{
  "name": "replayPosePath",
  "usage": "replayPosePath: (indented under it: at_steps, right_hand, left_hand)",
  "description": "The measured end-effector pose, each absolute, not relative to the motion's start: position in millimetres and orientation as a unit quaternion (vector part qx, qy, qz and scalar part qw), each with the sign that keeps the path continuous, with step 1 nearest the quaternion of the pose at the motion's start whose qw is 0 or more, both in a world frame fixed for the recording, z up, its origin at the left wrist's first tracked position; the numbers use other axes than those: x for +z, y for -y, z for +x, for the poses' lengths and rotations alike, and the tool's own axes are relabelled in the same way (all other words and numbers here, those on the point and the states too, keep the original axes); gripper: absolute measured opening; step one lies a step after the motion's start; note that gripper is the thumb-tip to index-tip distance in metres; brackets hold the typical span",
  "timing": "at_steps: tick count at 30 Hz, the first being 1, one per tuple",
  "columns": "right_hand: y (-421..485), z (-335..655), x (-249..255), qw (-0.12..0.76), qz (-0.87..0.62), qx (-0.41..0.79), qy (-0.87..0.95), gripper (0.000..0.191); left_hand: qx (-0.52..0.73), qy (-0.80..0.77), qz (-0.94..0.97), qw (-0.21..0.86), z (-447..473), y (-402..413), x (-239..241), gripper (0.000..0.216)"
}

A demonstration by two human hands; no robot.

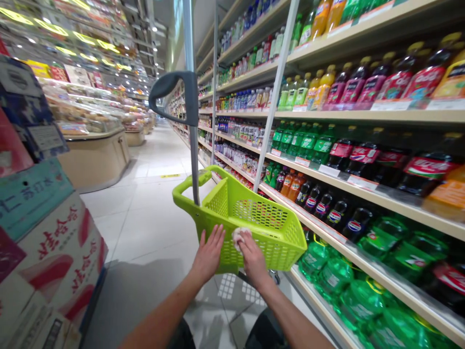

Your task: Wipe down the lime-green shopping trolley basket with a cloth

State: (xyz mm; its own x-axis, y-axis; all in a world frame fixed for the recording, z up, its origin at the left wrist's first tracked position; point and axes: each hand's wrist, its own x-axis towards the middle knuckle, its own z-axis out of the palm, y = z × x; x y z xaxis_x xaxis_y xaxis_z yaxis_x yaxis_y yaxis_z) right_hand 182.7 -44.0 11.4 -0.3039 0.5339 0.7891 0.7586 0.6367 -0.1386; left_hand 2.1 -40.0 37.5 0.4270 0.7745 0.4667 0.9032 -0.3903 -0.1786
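A lime-green plastic shopping basket (254,213) on wheels stands in the aisle in front of me, its grey pull handle (174,94) raised on a metal pole. My left hand (209,252) lies flat with fingers spread against the basket's near wall. My right hand (251,257) presses a small white cloth (238,236) against the basket's near rim, fingers closed on it.
Long shelves (363,186) of bottled soft drinks run along the right. Stacked printed cartons (47,252) stand close on the left. Curved display counters (94,155) sit further back left. The tiled aisle floor (152,194) runs ahead.
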Motion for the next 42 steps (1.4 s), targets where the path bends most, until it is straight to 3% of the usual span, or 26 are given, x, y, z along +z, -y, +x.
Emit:
replayPosePath:
  at_steps: [3, 8, 15, 21, 28, 34, 39, 42]
  right_hand:
    - [32.5, 174.1, 21.1, 0.432, -0.402, -0.141, 0.795, 0.039]
    - [34.1, 165.8, -14.1, 0.371, -0.385, -0.119, 0.837, 0.033]
    - [11.3, 122.7, 43.8, 0.424, -0.345, -0.155, 0.823, 0.036]
    - [16.0, 108.8, 8.7, 0.339, -0.324, -0.122, 0.875, 0.025]
    - [2.4, 67.0, 73.8, 0.405, -0.299, -0.150, 0.851, 0.034]
    - [1.9, 54.4, 36.0, 0.286, -0.263, -0.124, 0.913, 0.017]
    - [-5.4, 42.2, 76.1, 0.392, -0.256, -0.161, 0.869, 0.027]
    - [-8.0, 44.9, 74.5, 0.375, -0.260, -0.166, 0.874, 0.025]
  left_hand:
    - [-0.170, 0.529, -0.805, 0.209, -7.3, 39.8, 42.0, 0.057]
    - [-0.178, 0.538, -0.793, 0.222, -25.9, 42.3, 39.3, 0.057]
    - [-0.194, 0.586, -0.756, 0.219, -49.8, 39.3, 48.1, 0.058]
    - [-0.178, 0.608, -0.745, 0.211, -67.1, 45.1, 49.2, 0.062]
    - [-0.189, 0.647, -0.707, 0.214, -82.2, 42.1, 56.8, 0.067]
    - [-0.193, 0.658, -0.698, 0.207, -92.4, 43.1, 60.2, 0.065]
    - [-0.203, 0.667, -0.681, 0.222, -107.3, 42.0, 67.4, 0.068]
    - [-0.212, 0.667, -0.677, 0.230, -112.6, 40.6, 69.9, 0.069]
